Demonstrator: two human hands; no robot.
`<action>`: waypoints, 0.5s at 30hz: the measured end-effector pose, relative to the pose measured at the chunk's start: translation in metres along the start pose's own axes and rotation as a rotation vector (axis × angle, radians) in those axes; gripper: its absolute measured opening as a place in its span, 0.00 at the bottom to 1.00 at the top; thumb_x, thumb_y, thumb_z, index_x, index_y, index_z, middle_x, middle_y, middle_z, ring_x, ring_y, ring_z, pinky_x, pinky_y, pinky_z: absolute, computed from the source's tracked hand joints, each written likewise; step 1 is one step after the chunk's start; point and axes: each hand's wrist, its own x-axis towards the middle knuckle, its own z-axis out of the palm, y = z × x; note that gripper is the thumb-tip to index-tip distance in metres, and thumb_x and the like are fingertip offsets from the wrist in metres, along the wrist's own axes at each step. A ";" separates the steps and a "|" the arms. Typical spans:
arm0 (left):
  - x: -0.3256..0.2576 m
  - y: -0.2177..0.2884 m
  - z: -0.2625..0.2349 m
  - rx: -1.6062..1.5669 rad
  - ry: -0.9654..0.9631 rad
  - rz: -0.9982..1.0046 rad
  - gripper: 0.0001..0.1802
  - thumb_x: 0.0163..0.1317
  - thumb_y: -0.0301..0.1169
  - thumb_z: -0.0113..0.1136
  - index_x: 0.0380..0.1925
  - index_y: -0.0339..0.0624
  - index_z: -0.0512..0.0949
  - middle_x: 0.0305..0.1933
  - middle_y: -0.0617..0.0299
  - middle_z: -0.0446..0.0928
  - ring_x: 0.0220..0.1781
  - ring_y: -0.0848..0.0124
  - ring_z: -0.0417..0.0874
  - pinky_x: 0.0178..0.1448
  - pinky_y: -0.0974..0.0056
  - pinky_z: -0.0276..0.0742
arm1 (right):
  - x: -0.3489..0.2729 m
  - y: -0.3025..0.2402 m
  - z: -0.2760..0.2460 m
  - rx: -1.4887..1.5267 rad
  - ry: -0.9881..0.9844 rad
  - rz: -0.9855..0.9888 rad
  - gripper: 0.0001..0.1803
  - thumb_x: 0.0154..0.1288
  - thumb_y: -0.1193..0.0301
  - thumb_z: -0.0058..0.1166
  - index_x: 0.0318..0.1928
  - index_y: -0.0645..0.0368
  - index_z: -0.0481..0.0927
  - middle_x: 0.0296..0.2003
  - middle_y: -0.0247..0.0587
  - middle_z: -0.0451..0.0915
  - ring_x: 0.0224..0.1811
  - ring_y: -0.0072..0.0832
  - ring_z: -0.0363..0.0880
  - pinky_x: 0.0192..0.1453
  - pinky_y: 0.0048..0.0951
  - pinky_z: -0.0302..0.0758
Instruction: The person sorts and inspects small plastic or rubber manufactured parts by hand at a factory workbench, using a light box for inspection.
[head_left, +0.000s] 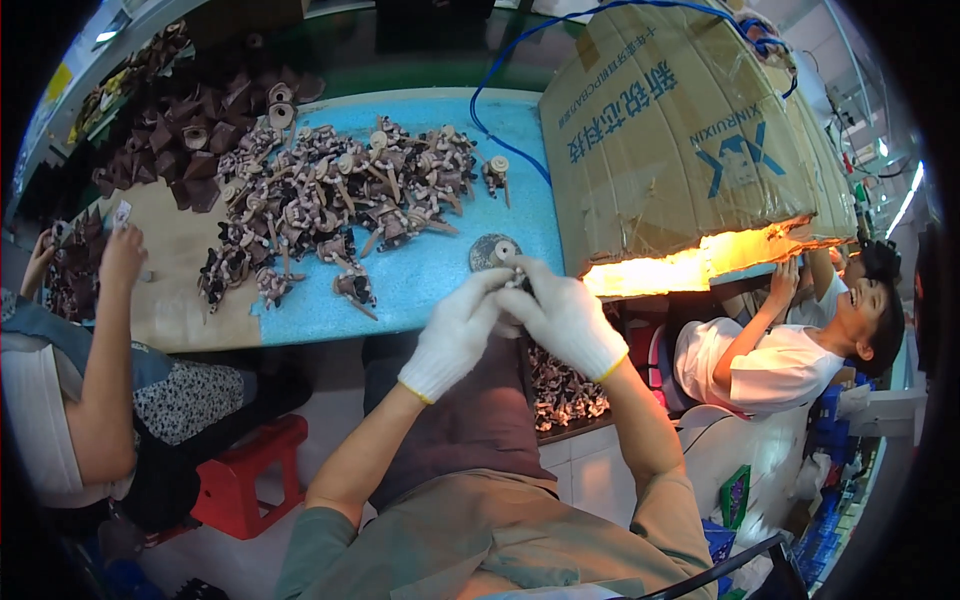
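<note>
Yellow-white light glared from the torn lower opening of a cardboard box (650, 130) in a workroom also lit by cool white ceiling tubes (908, 208).

The glow (650, 277) burned out nearly white at its brightest, while the blue tabletop (400, 310) stood evenly lit and the space beneath it fell into shade. Fine detail in the heaped figurines (350, 165) came out soft. Fisheye distortion bowed straight edges, stretched the people at either side and left the corners black.
</note>
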 end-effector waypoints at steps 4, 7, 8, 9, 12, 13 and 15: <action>0.025 0.000 -0.010 0.302 0.251 0.065 0.27 0.70 0.31 0.61 0.67 0.33 0.73 0.60 0.49 0.81 0.54 0.61 0.87 0.61 0.59 0.81 | 0.033 0.014 0.006 0.091 0.277 0.015 0.29 0.74 0.47 0.55 0.59 0.61 0.77 0.41 0.60 0.87 0.46 0.57 0.87 0.51 0.51 0.81; 0.057 -0.012 -0.013 0.733 0.219 0.307 0.30 0.65 0.39 0.66 0.65 0.38 0.75 0.59 0.44 0.81 0.50 0.50 0.86 0.58 0.53 0.81 | 0.046 0.012 0.017 -0.152 0.366 0.046 0.28 0.75 0.47 0.54 0.55 0.61 0.77 0.39 0.60 0.86 0.45 0.58 0.87 0.49 0.52 0.82; 0.062 -0.013 -0.015 0.726 0.222 0.307 0.30 0.65 0.39 0.66 0.65 0.38 0.75 0.59 0.44 0.81 0.50 0.50 0.86 0.58 0.53 0.81 | 0.049 0.011 0.020 -0.227 0.328 0.048 0.27 0.75 0.47 0.54 0.54 0.61 0.78 0.38 0.61 0.86 0.43 0.59 0.87 0.48 0.52 0.82; 0.067 -0.014 -0.016 0.693 0.173 0.246 0.26 0.66 0.39 0.65 0.61 0.39 0.77 0.58 0.44 0.81 0.53 0.48 0.85 0.59 0.51 0.80 | 0.053 0.004 0.021 -0.261 0.329 0.087 0.27 0.75 0.47 0.54 0.53 0.61 0.78 0.35 0.61 0.86 0.41 0.60 0.87 0.45 0.53 0.83; 0.072 -0.015 -0.020 0.659 0.114 0.186 0.22 0.66 0.39 0.63 0.58 0.42 0.78 0.56 0.45 0.82 0.55 0.45 0.84 0.59 0.49 0.79 | 0.055 0.002 0.018 -0.304 0.309 0.029 0.27 0.75 0.48 0.54 0.52 0.62 0.78 0.33 0.61 0.86 0.40 0.60 0.87 0.45 0.54 0.83; 0.072 -0.015 -0.022 0.664 0.106 0.187 0.22 0.66 0.40 0.63 0.57 0.42 0.79 0.54 0.46 0.82 0.55 0.45 0.84 0.59 0.49 0.79 | 0.057 0.003 0.017 -0.309 0.307 0.030 0.27 0.75 0.48 0.54 0.52 0.62 0.78 0.33 0.61 0.86 0.40 0.60 0.87 0.45 0.54 0.83; 0.071 -0.011 -0.022 0.657 0.096 0.163 0.21 0.67 0.40 0.62 0.56 0.43 0.79 0.54 0.46 0.82 0.55 0.45 0.84 0.58 0.49 0.79 | 0.061 0.005 0.013 -0.309 0.297 0.008 0.27 0.75 0.48 0.53 0.52 0.64 0.78 0.33 0.62 0.86 0.38 0.59 0.87 0.43 0.53 0.83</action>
